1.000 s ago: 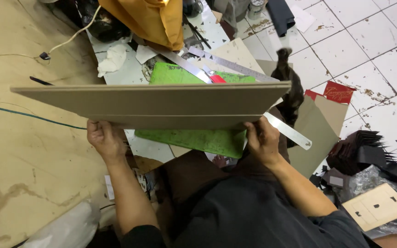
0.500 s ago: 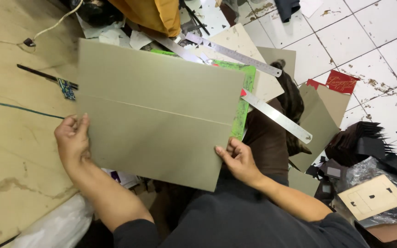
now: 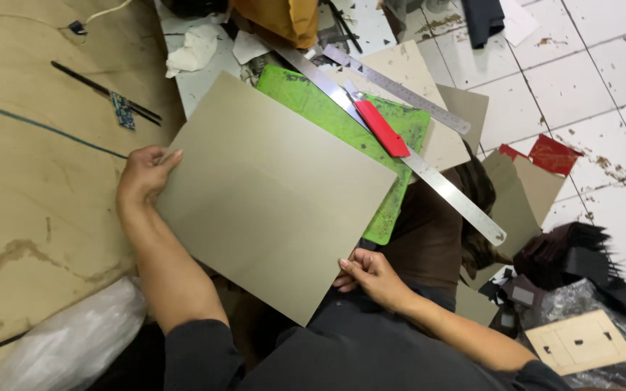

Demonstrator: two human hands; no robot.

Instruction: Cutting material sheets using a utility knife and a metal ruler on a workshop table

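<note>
I hold a large grey-brown cardboard sheet [image 3: 273, 195] flat in front of me, tilted diagonally. My left hand [image 3: 143, 176] grips its left edge. My right hand [image 3: 368, 272] pinches its lower right edge. Under the sheet lies a green cutting mat [image 3: 400, 166]. On the mat rest a red utility knife [image 3: 382, 129] and a long steel ruler [image 3: 443, 192]. A second steel ruler [image 3: 400, 88] lies just beyond on another board.
Brown board [image 3: 30, 210] covers the floor at left, with a black pen-like tool [image 3: 103, 90]. White tiles [image 3: 595, 80] lie at right with red scraps [image 3: 553, 153], cardboard offcuts [image 3: 523, 192], dark pieces [image 3: 577, 257] and a cut-out card [image 3: 581, 342]. A plastic bag [image 3: 67, 340] sits lower left.
The sheet went from edge-on to lying flat and has turned diagonally, moving down and left. The knife and rulers on the mat are now uncovered. Both hands stayed on its edges.
</note>
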